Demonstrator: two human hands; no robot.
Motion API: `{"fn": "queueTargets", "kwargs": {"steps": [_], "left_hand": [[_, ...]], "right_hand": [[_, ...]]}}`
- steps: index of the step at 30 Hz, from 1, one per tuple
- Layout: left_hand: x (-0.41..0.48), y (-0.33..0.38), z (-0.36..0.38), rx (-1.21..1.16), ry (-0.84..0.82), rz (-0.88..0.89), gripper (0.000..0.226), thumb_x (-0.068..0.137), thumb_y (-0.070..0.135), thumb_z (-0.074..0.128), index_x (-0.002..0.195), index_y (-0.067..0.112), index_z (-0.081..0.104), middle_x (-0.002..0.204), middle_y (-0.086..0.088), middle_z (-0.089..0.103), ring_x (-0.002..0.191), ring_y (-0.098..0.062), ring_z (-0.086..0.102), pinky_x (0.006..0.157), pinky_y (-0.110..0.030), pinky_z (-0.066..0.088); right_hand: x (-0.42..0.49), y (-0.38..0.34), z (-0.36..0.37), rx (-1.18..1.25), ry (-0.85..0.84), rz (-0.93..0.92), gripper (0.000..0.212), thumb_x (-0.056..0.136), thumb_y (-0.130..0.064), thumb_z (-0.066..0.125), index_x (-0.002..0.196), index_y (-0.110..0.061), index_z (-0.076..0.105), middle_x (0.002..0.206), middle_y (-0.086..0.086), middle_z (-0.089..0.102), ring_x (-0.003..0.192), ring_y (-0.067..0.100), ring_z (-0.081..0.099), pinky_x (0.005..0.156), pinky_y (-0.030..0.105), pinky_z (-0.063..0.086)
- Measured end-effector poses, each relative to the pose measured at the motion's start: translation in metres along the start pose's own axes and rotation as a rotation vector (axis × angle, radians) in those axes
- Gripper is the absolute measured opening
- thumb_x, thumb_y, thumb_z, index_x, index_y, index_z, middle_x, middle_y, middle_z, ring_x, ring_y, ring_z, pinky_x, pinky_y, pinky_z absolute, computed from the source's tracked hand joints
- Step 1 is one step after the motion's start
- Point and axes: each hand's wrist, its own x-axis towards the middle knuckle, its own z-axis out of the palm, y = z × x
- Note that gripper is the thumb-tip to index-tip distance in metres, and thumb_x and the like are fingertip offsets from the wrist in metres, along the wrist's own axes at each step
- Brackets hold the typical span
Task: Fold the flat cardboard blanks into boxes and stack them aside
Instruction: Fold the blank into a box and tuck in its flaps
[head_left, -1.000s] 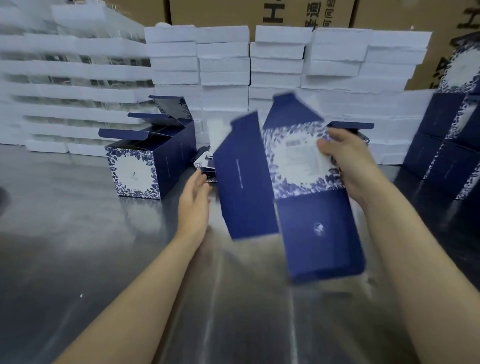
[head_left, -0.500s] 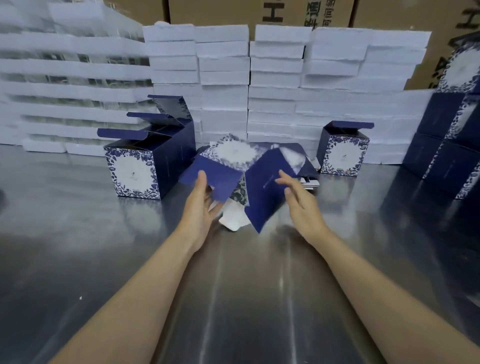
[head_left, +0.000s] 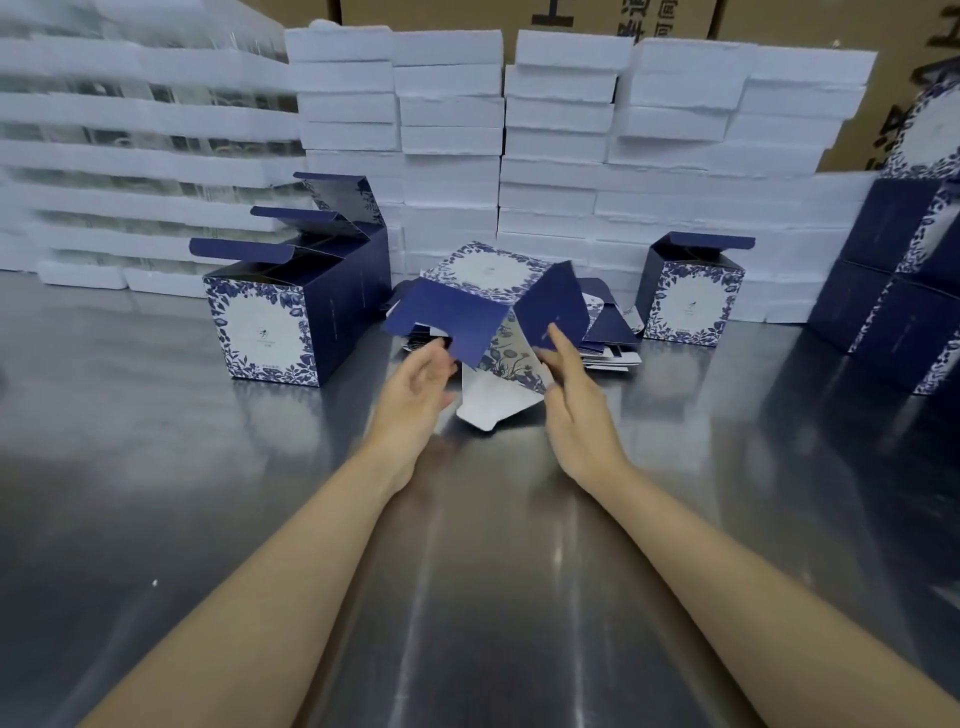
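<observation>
A half-formed navy box with a blue floral white panel (head_left: 488, 275) lies on its side on the steel table (head_left: 467, 571), its open end facing me. Two navy flaps and a white inner flap (head_left: 493, 405) splay out from it. My left hand (head_left: 415, 384) touches the lower edge of the left navy flap (head_left: 447, 317) with relaxed fingers. The straight index finger of my right hand (head_left: 571, 400) presses on the right navy flap (head_left: 550, 306). Behind the box lies a pile of flat blanks (head_left: 608, 348).
A folded box with its lid flaps up (head_left: 291, 322) stands at the left, and a smaller-looking one (head_left: 691, 296) at the right. Stacked navy boxes (head_left: 904, 317) fill the right edge. White foam cartons (head_left: 556, 124) form a wall behind.
The blank that my right hand held up a second ago came down onto the table and opened into a box shape. Both hands have moved onto its end flaps.
</observation>
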Motion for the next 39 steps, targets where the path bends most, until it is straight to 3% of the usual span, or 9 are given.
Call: {"fn": "queueTargets", "kwargs": {"steps": [3, 5, 10, 14, 19, 25, 30, 33, 39], "left_hand": [[0.005, -0.001, -0.002, -0.088, 0.121, -0.068, 0.025, 0.095, 0.022, 0.059, 0.121, 0.023, 0.059, 0.115, 0.007, 0.065, 0.089, 0.005, 0.065, 0.088, -0.023, 0.051], [0.006, -0.002, -0.002, -0.074, 0.088, -0.064, 0.033, 0.091, 0.004, 0.056, 0.115, 0.026, 0.061, 0.108, 0.007, 0.068, 0.094, -0.003, 0.066, 0.083, -0.021, 0.051], [0.007, -0.008, 0.001, 0.015, 0.163, -0.079, 0.032, 0.091, 0.016, 0.065, 0.12, 0.022, 0.055, 0.108, 0.003, 0.07, 0.097, -0.017, 0.067, 0.085, -0.034, 0.051], [0.009, -0.008, -0.005, 0.03, 0.284, -0.02, 0.011, 0.098, 0.027, 0.055, 0.094, 0.027, 0.064, 0.091, 0.013, 0.073, 0.093, -0.011, 0.069, 0.088, -0.034, 0.053], [0.011, -0.009, -0.011, 0.052, 0.286, 0.059, 0.007, 0.089, 0.024, 0.068, 0.084, 0.028, 0.07, 0.084, 0.017, 0.074, 0.085, -0.006, 0.07, 0.082, -0.031, 0.055], [0.009, -0.008, -0.015, 0.215, 0.271, 0.102, 0.013, 0.09, 0.02, 0.066, 0.077, 0.021, 0.065, 0.075, 0.006, 0.068, 0.07, -0.011, 0.06, 0.07, -0.032, 0.047], [0.001, -0.005, -0.005, 0.51, 0.198, 0.309, 0.022, 0.093, 0.018, 0.061, 0.074, 0.026, 0.053, 0.081, 0.002, 0.059, 0.07, -0.004, 0.052, 0.062, -0.014, 0.037], [-0.002, -0.003, -0.001, 0.571, 0.153, 0.413, 0.004, 0.093, 0.018, 0.058, 0.092, 0.021, 0.056, 0.101, 0.008, 0.06, 0.09, -0.004, 0.054, 0.078, -0.023, 0.042], [-0.008, -0.004, 0.008, 0.399, 0.014, 0.361, 0.03, 0.092, 0.016, 0.061, 0.09, 0.027, 0.033, 0.15, 0.016, 0.023, 0.138, -0.002, 0.031, 0.104, -0.03, 0.034]], "right_hand": [[0.0, 0.001, -0.002, -0.011, 0.12, 0.009, 0.05, 0.098, -0.001, 0.034, 0.143, -0.02, 0.04, 0.111, 0.002, 0.065, 0.095, 0.011, 0.058, 0.078, 0.013, 0.041], [0.0, 0.0, -0.002, 0.036, 0.188, -0.027, 0.046, 0.097, 0.002, 0.033, 0.138, -0.017, 0.044, 0.101, -0.005, 0.059, 0.089, -0.007, 0.052, 0.077, 0.002, 0.036], [-0.001, -0.006, -0.002, -0.007, 0.281, -0.233, 0.047, 0.079, 0.015, 0.03, 0.109, -0.006, 0.061, 0.1, -0.006, 0.055, 0.086, 0.001, 0.05, 0.081, 0.007, 0.036], [-0.002, -0.009, -0.007, -0.223, 0.274, -0.22, 0.064, 0.065, 0.018, 0.031, 0.116, -0.007, 0.062, 0.118, 0.011, 0.053, 0.089, 0.021, 0.054, 0.067, 0.035, 0.047], [-0.002, -0.017, -0.015, -0.592, 0.264, -0.234, 0.104, 0.061, 0.024, 0.045, 0.144, -0.038, 0.03, 0.15, 0.005, 0.03, 0.102, 0.028, 0.052, 0.059, 0.029, 0.033], [-0.004, -0.018, -0.018, -0.652, 0.187, -0.265, 0.094, 0.062, 0.028, 0.046, 0.137, -0.027, 0.055, 0.156, 0.013, 0.028, 0.119, 0.03, 0.036, 0.053, 0.031, 0.038], [-0.003, -0.02, -0.019, -0.6, 0.231, -0.163, 0.07, 0.07, 0.019, 0.058, 0.125, -0.023, 0.065, 0.157, 0.01, 0.026, 0.119, 0.037, 0.051, 0.05, 0.04, 0.05], [-0.003, -0.018, -0.017, -0.591, 0.213, -0.185, 0.062, 0.071, 0.013, 0.06, 0.124, -0.018, 0.064, 0.157, 0.009, 0.027, 0.109, 0.032, 0.061, 0.048, 0.037, 0.049], [-0.006, -0.01, -0.011, -0.401, 0.088, -0.322, 0.055, 0.077, -0.002, 0.049, 0.131, -0.004, 0.056, 0.159, 0.007, 0.022, 0.079, 0.026, 0.063, 0.059, 0.034, 0.049]]}}
